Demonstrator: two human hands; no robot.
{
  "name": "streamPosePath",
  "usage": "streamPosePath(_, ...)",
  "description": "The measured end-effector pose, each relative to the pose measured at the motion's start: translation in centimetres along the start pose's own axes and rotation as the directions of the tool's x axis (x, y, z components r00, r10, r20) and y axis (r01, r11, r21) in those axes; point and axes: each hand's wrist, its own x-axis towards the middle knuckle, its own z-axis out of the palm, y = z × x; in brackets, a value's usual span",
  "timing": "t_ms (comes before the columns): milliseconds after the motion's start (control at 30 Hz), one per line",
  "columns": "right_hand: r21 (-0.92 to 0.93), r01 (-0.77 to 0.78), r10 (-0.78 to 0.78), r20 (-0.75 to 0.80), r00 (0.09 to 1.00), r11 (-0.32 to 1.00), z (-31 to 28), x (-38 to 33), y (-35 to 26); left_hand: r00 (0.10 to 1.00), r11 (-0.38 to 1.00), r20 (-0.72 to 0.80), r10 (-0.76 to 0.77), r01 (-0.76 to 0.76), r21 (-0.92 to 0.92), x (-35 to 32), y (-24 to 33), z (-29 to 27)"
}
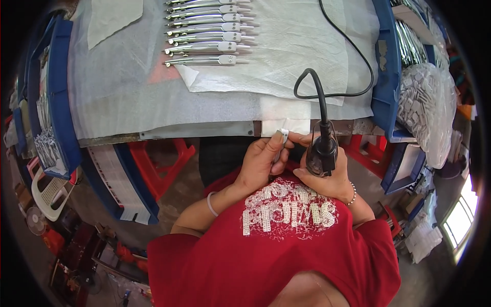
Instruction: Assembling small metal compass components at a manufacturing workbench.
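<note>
Pinching a small grey-white piece (285, 134) near the centre of the frame, between thumb and fingers of the left hand (258, 161). Holding it right at the fingertips, just below the near edge of the table (179, 131), with its top jutting past the thumb and its lower part hidden by the hand. Just to the right of it in the frame, clasping a dark handheld tool (322, 156) in the right hand (336, 179), with fingers curled around the body. Extending one right fingertip to the piece; impossible to tell whether touching or just beside. Running from the tool's top up across the table to the upper edge of the frame, by way of a black cable (322, 105). Close above the piece, covered at the table edge by a white pad (286, 110). At upper centre, laid out with a row of silver compasses (227, 47), side by side. At far right, stocked with a clear bag of pale pieces (424, 100).
</note>
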Motion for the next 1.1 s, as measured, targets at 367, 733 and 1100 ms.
streamPosePath(367, 0.308, 0.742, -0.728, -0.185, 0.661, 0.595, -0.7, 2.5, -6.5, 0.984, 0.973, -0.117, 0.134, -0.108, 0.205, -0.9, 0.3, 1.2)
streamPosePath(733, 0.249, 0.781, -0.789, -0.091, 0.607, 0.573, 2.0, 4.7, -6.5, 0.992, 0.991, -0.116, 0.049, -0.034, 0.126, -0.9, 0.8, 1.4)
streamPosePath(1100, 0.272, 0.754, -0.775, -0.046, 0.631, 0.598, 2.1, 5.3, -6.2, 0.991, 0.99, -0.133, 0.005, 0.013, 0.137, -0.8, 0.8, 1.2)
